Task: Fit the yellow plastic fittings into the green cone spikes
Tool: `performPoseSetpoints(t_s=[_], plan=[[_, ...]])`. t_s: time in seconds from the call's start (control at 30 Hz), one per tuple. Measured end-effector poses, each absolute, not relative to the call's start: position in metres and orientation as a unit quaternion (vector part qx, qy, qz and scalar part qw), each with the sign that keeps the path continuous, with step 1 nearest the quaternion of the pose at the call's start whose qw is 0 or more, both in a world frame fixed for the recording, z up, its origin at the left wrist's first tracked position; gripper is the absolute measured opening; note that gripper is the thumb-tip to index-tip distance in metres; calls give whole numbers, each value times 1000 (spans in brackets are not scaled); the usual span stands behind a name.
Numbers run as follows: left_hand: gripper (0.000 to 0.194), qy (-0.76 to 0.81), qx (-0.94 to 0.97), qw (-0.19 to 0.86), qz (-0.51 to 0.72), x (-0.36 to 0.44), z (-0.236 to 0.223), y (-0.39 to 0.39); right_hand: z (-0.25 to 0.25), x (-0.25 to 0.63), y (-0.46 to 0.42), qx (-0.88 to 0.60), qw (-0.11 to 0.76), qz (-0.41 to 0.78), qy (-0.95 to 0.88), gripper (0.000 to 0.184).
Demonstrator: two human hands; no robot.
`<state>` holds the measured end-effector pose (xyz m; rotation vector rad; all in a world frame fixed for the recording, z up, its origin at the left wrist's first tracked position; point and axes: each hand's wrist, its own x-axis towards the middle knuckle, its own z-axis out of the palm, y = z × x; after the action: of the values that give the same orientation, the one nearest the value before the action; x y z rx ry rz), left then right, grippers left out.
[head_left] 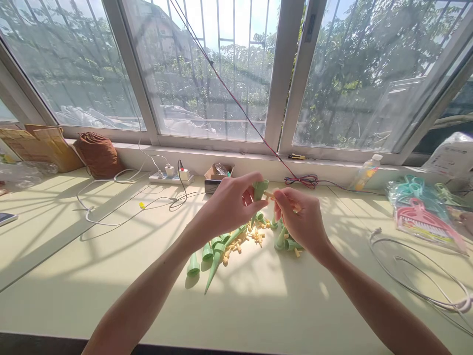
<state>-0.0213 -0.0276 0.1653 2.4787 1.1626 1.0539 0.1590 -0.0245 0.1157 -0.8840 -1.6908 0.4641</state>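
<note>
Above the middle of the table, my left hand (236,199) is closed around a hollow green plastic spike (260,186), its wide end up. My right hand (301,214) pinches a small yellow plastic valve piece (269,195) against the side of that spike; whether it is inserted I cannot tell. Below my left hand, several green spikes (213,268) lie or stand beside a heap of loose yellow pieces (258,237). More green spikes (291,244), at least one with a yellow piece at it, are under my right hand and partly hidden by it.
Behind my hands are a small open box (212,185), a power strip (172,178) with white cables and a red-black wire bundle (305,181). To the right stand a bottle (367,172), a bagged pink dustpan set (421,219) and a coiled cable (417,291). A brown bag (98,155) sits left.
</note>
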Motion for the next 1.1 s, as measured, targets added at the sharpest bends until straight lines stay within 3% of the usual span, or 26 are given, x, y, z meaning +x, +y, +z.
performPoseSetpoints(t_s=[0.13, 0.33, 0.5, 0.7, 0.93, 1.1], plan=[[9, 391, 842, 106, 356, -21, 165, -27, 117, 158, -26, -359, 585, 219, -693, 21], [11, 396, 838, 96, 364, -21, 164, -25, 112, 156, -23, -347, 600, 227, -684, 15], [11, 398, 836, 83, 368, -21, 164, -25, 109, 157, -20, -349, 587, 230, -693, 17], [10, 395, 841, 90, 359, -21, 164, -26, 113, 159, -21, -360, 549, 227, -720, 41], [11, 395, 840, 85, 363, -19, 165, -26, 112, 157, -21, -364, 562, 208, -713, 20], [10, 396, 842, 85, 357, -20, 164, -26, 113, 158, -21, -366, 531, 211, -734, 33]])
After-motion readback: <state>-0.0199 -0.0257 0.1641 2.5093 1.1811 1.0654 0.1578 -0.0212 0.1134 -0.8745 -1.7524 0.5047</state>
